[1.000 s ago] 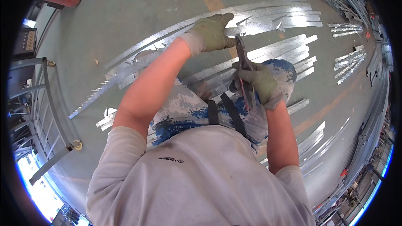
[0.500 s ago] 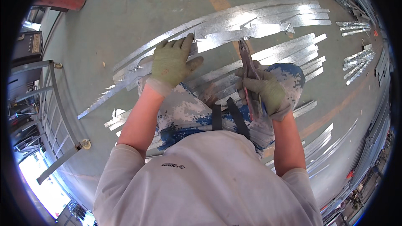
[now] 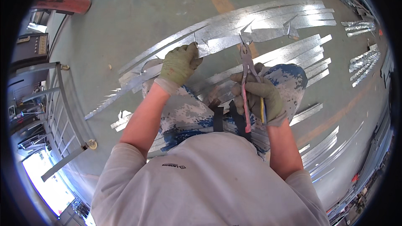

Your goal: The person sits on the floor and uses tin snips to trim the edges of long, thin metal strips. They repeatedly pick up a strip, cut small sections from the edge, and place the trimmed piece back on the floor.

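My left hand, in a green work glove, has its fingers curled round the near edge of a shiny sheet-metal strip. The strip has slits and small bent-up tabs along it and lies at a slant in front of my knees. In my gloved right hand is a pair of pliers, its handles spread apart, one pink and the other blue and yellow. The jaws point away from me, at the near edge of the strip beside a raised tab. Whether they touch the metal I cannot tell.
More flat metal strips lie under and beside my camouflage-clad right knee. Short bundles of strips are on the floor at the right. A wheeled metal frame stands at the left, and a red cylindrical object at the far left.
My left hand has gone from lying spread over the strip to curling round its edge. The pliers' handles have opened wider. The whole view has shifted slightly.
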Demonstrator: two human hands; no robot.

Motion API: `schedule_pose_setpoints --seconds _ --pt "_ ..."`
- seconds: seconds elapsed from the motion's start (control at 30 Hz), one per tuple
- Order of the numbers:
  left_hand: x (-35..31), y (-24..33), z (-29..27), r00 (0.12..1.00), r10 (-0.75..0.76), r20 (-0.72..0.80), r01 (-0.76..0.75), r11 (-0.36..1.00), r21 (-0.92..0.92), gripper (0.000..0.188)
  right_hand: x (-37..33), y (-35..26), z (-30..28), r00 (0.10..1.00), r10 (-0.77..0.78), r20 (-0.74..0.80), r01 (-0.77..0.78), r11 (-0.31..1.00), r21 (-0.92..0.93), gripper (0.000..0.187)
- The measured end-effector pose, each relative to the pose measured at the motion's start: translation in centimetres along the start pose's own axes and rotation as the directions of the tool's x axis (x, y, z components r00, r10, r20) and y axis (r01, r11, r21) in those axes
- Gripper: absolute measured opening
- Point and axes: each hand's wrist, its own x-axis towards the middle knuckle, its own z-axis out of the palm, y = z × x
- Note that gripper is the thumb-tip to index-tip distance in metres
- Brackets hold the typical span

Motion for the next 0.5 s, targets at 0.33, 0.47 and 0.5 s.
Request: schedule_pose_setpoints --seconds 0.33,0.47,0.5 --pt "-0.1 0.6 -1.6 0.998 -0.049 -0.032 0.048 0.998 -0.05 0.059 0.2 -1.6 2.5 0.99 -0.043 -0.137 0.002 0.959 -0.283 0.045" --pt "-0.8 -0.5 -1.4 0.991 -0.072 -0.11 0.052 0.983 -0.177 0.068 0.0 -1.8 3.4 0.988 -0.027 -0.154 -0.027 0.941 -0.337 0.046" --pt "-1.1 -0.6 -1.4 0.988 -0.108 -0.108 0.079 0.966 -0.245 0.07 -0.1 -1.9 3.7 0.986 -0.041 -0.159 -0.024 0.923 -0.384 0.047"
